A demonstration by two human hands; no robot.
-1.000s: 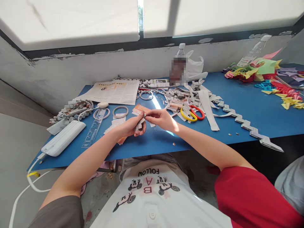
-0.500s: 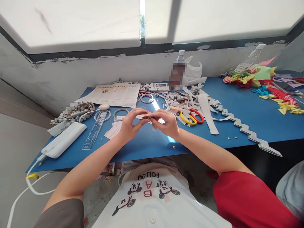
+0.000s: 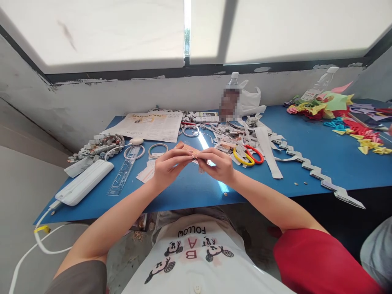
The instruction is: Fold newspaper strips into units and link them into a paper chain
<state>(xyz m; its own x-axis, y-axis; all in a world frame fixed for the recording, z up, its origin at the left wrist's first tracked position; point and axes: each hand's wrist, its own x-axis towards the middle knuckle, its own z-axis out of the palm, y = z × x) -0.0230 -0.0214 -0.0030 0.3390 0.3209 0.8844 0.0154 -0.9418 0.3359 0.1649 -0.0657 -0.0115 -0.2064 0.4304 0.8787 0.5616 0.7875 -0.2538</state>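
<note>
Above the blue table, my left hand [image 3: 170, 165] and my right hand [image 3: 219, 164] meet fingertip to fingertip. Both pinch a small piece of orange-tinted paper [image 3: 189, 148]; part of it shows above the fingers, while the rest is hidden by them. Behind my left hand lie loose printed paper slips [image 3: 147, 172] and a ring of tape [image 3: 158, 150]. Scissors [image 3: 244, 156] with a yellow and a red handle rest to the right of my right hand, beside a heap of folded newspaper strips [image 3: 225, 136].
A zigzag folded-paper chain [image 3: 317, 173] runs to the right table edge. Leftward are a white power bank [image 3: 84, 183] with cable, a clear ruler [image 3: 122, 173] and a newspaper sheet [image 3: 150, 126]. Bottles [image 3: 234, 81] and coloured paper flowers [image 3: 324, 104] stand farther back.
The view has tilted up slightly, so the scene sits lower. My fingers have shifted on the paper, and more of its orange surface shows above them.
</note>
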